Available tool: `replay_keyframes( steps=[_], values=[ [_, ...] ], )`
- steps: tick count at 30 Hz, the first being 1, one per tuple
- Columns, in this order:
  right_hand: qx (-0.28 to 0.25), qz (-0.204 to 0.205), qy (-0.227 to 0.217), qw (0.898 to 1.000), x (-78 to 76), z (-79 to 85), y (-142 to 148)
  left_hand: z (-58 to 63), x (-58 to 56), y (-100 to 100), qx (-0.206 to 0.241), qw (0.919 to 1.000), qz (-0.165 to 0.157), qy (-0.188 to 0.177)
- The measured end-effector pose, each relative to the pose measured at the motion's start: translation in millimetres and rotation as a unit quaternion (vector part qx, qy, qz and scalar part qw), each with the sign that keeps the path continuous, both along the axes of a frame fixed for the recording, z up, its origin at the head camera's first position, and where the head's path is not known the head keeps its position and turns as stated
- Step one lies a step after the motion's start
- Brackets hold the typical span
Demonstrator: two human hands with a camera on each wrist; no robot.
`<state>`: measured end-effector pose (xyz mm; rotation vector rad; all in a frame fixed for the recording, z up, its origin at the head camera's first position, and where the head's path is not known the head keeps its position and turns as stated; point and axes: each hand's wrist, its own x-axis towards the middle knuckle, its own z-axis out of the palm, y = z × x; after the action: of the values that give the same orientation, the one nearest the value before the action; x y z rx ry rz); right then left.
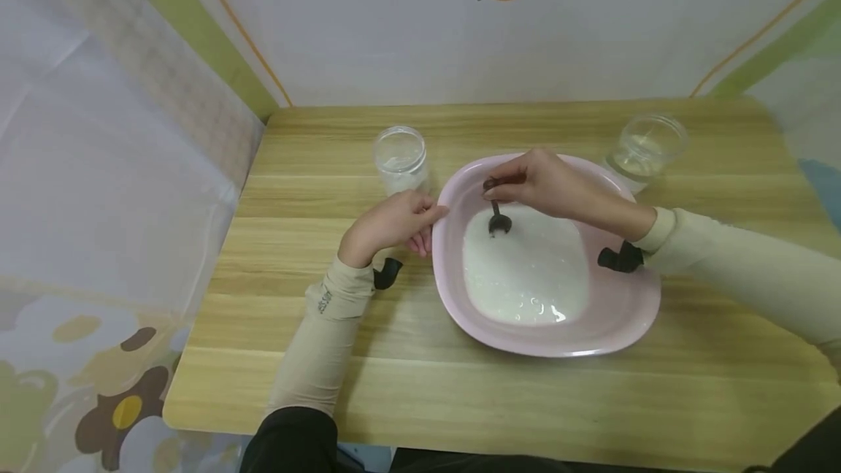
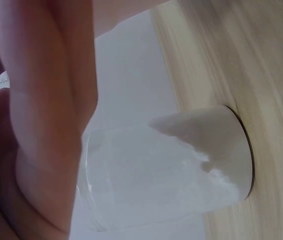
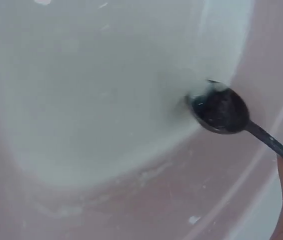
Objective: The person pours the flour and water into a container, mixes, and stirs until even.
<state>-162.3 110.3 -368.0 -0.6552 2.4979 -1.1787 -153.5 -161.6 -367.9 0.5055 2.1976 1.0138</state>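
A pink plastic basin holds a smooth pool of thick white liquid. My right hand reaches over the basin and pinches the handle of a small dark spoon. The bowl of this spoon tilts down at the edge of the white liquid in the right wrist view, wet with some white on its lip. On the basin's left side, my left hand grips the rim, with some fingers tucked outside under it.
Behind my left hand stands a clear jar part filled with white powder, also seen in the left wrist view. Another clear container stands behind the basin on the right. All rest on a wooden table against a cloth-covered wall.
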Motion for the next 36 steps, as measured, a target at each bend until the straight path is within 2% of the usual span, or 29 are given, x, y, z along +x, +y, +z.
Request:
replay_keyframes(
  steps=[2, 5, 8, 13, 17, 19, 22, 27, 31, 36],
  values=[
    [-0.023, -0.009, -0.061, 0.998, 2.8, -0.9, 1, 0.1, -0.2, 0, 0.0, 1.0, 0.001, 0.001],
    [-0.053, -0.008, -0.143, 0.988, 8.4, -2.7, 4, 0.7, -0.3, 0, -0.001, 1.0, 0.0, 0.001],
    [-0.049, 0.021, -0.171, 0.984, 13.1, -2.6, 8, 0.5, -0.3, -1, 0.0, 1.0, -0.004, 0.003],
    [0.013, 0.096, -0.148, 0.984, 16.1, 5.2, 14, -0.4, -0.4, -2, 0.004, 0.9999, -0.006, 0.008],
    [0.091, 0.152, -0.128, 0.976, 20.9, 13.0, 17, -0.7, -0.3, -2, 0.004, 0.9999, -0.007, 0.009],
    [0.13, 0.166, -0.115, 0.971, 24.3, 16.2, 18, -0.3, -0.6, -2, 0.004, 0.9999, -0.008, 0.009],
    [0.158, 0.167, -0.119, 0.966, 28.5, 18.1, 20, 1.2, -0.8, -2, 0.002, 0.9999, -0.006, 0.009],
    [0.149, 0.149, -0.152, 0.966, 35.0, 16.5, 12, 3.5, -0.3, -2, -0.003, 0.9999, -0.001, 0.009],
    [0.144, 0.135, -0.157, 0.968, 41.6, 12.7, 0, 3.8, 0.3, -1, -0.005, 0.9999, -0.003, 0.012],
    [0.079, 0.128, -0.153, 0.977, 42.4, 7.4, -10, 3.1, 0.2, 2, -0.002, 0.9999, -0.004, 0.014]
  ],
)
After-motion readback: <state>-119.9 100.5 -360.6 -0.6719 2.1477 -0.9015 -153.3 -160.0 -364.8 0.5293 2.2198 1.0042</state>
